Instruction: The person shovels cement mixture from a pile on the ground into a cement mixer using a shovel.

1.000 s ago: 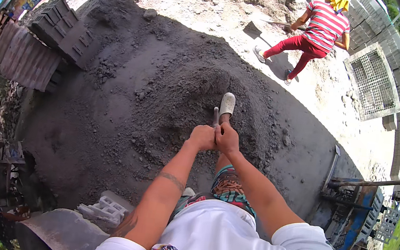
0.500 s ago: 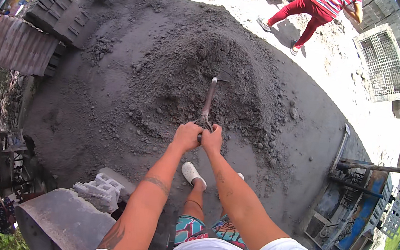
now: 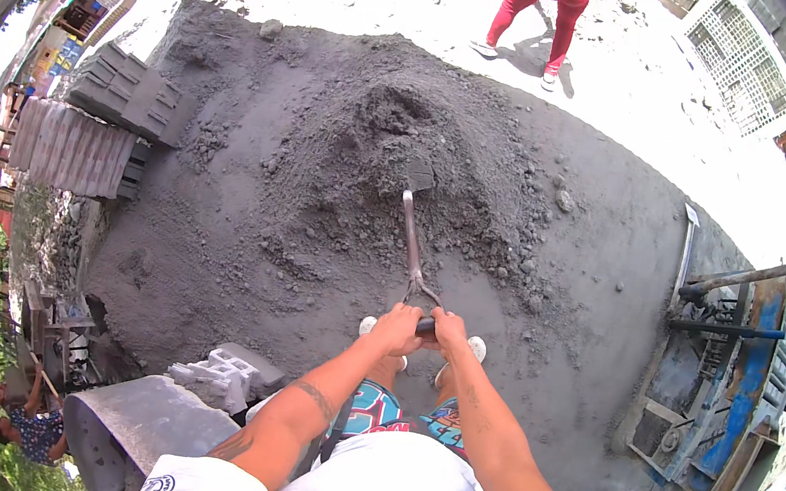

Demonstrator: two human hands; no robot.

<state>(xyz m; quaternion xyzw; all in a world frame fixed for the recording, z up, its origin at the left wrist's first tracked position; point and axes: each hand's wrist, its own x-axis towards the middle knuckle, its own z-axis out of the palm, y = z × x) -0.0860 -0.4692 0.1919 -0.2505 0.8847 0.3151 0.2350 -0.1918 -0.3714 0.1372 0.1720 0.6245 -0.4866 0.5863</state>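
Both my hands grip the D-shaped handle of a shovel. My left hand and my right hand sit side by side on the grip, just above my white shoes. The metal shaft runs away from me and the blade rests on a big heap of dark grey sand and cement mix. The blade carries some of the grey mix.
Grey blocks and corrugated sheets lie at the left. A broken block and a grey slab are near my left leg. A blue machine stands at the right. A person in red trousers stands beyond the heap.
The view has tilted down and back; the shovel blade has moved forward onto the heap and both my feet now stand together behind my hands.
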